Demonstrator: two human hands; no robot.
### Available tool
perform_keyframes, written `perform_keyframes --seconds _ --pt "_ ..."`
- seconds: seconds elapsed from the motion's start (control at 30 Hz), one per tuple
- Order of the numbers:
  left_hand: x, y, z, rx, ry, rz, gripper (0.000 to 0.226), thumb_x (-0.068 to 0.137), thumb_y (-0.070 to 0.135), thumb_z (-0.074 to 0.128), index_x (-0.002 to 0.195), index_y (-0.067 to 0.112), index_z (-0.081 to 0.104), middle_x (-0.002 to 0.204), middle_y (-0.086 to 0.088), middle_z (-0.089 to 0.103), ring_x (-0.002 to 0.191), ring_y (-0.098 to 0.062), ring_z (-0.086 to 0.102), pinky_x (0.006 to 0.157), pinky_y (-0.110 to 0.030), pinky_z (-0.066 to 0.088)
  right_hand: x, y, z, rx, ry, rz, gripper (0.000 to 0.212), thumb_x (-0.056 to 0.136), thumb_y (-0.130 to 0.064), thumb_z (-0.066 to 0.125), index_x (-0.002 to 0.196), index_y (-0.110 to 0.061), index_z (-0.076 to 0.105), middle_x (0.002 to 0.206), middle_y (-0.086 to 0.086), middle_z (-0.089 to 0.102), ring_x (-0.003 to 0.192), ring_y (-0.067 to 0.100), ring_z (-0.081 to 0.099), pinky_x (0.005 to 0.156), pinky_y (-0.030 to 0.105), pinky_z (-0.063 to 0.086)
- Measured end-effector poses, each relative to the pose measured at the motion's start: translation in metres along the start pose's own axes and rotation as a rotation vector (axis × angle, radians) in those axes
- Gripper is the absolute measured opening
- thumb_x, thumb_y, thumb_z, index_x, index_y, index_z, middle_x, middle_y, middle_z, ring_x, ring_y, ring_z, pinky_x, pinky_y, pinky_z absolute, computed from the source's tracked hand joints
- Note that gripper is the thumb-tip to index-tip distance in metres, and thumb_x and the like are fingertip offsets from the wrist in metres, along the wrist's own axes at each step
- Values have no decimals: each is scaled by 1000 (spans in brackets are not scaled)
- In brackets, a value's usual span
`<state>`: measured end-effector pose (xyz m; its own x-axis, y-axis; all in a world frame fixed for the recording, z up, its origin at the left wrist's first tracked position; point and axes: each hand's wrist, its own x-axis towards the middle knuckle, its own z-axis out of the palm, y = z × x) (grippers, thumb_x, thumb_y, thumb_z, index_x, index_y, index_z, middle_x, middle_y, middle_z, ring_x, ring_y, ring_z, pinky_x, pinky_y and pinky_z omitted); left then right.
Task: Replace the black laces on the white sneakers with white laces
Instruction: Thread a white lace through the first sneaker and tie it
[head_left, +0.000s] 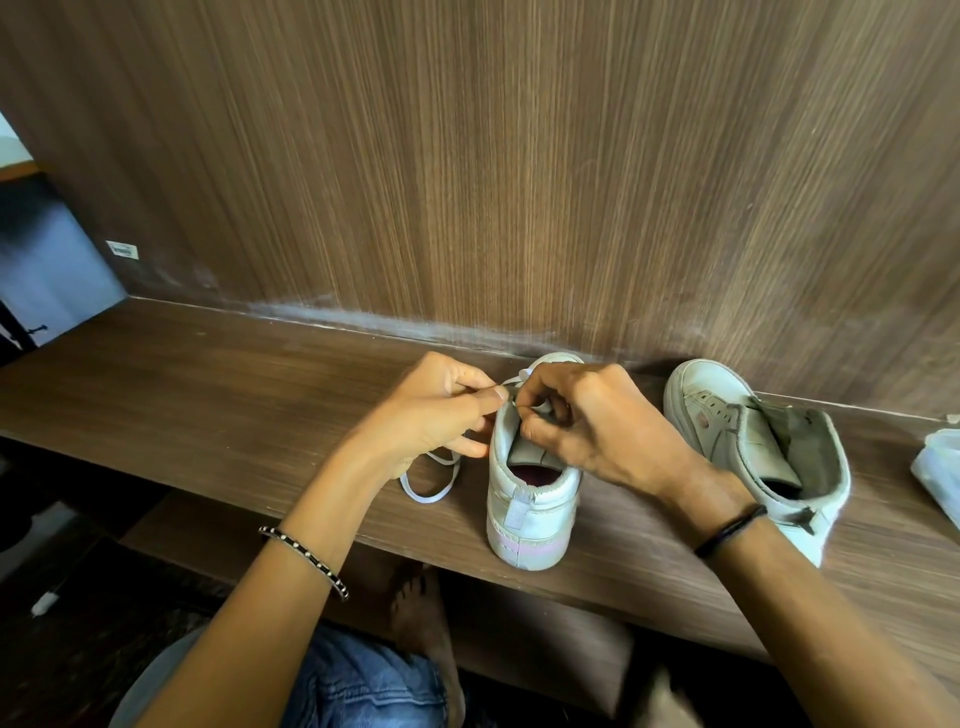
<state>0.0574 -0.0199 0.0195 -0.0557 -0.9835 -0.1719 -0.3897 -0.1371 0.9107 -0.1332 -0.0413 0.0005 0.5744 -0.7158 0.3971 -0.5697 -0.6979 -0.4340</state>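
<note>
A white sneaker (530, 512) stands on the wooden shelf (218, 395) with its heel toward me. My left hand (441, 410) pinches a white lace (431, 480) at the shoe's left eyelets; the lace's slack loops down onto the shelf below that hand. My right hand (597, 421) curls over the tongue and pinches the lace at the shoe's upper edge. A second white sneaker (753, 441) with no laces lies to the right, its tongue open. No black laces are in sight.
A brown wood-grain wall (519, 182) rises right behind the shoes. A white plastic bag (940, 470) lies at the shelf's right edge. Below the shelf I see my bare foot (421, 613) and blue jeans (358, 680).
</note>
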Motion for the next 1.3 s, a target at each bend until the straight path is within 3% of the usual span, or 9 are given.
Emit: perform_keyframes --seconds 0.2,0.4,0.57,0.77,0.9,1.03,1.1,1.2,1.3 --pt "-2 2 1 15 1 30 19 101 13 61 109 2 74 109 -22 71 88 -13 64 63 -23 61 2 5 9 21 43 65 7 88 -22 74 92 -21 69 72 -22 52 78 -7 55 64 10 38" --pt "-1 -2 0 -50 -22 13 17 104 20 56 108 11 70 98 0 67 91 -11 64 63 -30 63 -1 4 9 -49 84 101 7 93 -29 72 99 -28 74 71 -27 48 78 -19 50 64 16 35" --pt "5 -4 8 -50 -21 -13 16 103 8 55 105 5 70 94 -1 69 81 -5 64 61 -28 61 -4 3 6 -95 94 119 8 91 -37 73 98 -34 72 86 -21 61 76 -12 51 67 19 40" --pt "17 -14 14 -10 230 -66 18 106 19 49 107 8 63 103 -9 67 84 -16 66 62 -26 55 -4 4 6 -36 116 189 48 78 -37 86 104 -30 46 103 -14 46 76 2 50 65 22 45" --pt "16 -3 8 -574 370 -113 8 108 7 40 105 2 45 98 -18 65 82 -26 73 77 -36 61 -4 5 3 60 67 341 52 76 -28 87 99 -25 41 96 -13 44 75 7 51 64 19 40" --pt "19 3 -4 -928 411 -74 8 107 3 39 104 2 46 80 -13 51 51 -13 53 52 -30 59 -4 2 0 122 42 410 47 78 -20 84 100 -19 43 92 -10 46 71 5 50 59 13 40" --pt "17 1 -7 -488 398 61 14 108 12 41 99 8 50 78 -6 48 50 -8 41 48 -20 43 -4 0 0 162 36 447 44 80 -16 82 101 -16 44 90 -8 48 70 5 50 59 8 42" --pt "7 -3 -7 481 254 377 20 105 29 49 98 14 61 85 2 62 71 -7 55 60 -21 37 -3 -1 0 196 30 497 43 81 -17 82 103 -14 45 87 -2 52 64 6 51 51 11 43" --pt "4 -7 -12 684 18 430 25 102 40 54 106 21 70 99 4 60 92 -5 55 77 -27 39 -3 0 0 249 19 544 44 81 -17 82 102 -14 44 86 1 55 57 11 55 43 14 42"
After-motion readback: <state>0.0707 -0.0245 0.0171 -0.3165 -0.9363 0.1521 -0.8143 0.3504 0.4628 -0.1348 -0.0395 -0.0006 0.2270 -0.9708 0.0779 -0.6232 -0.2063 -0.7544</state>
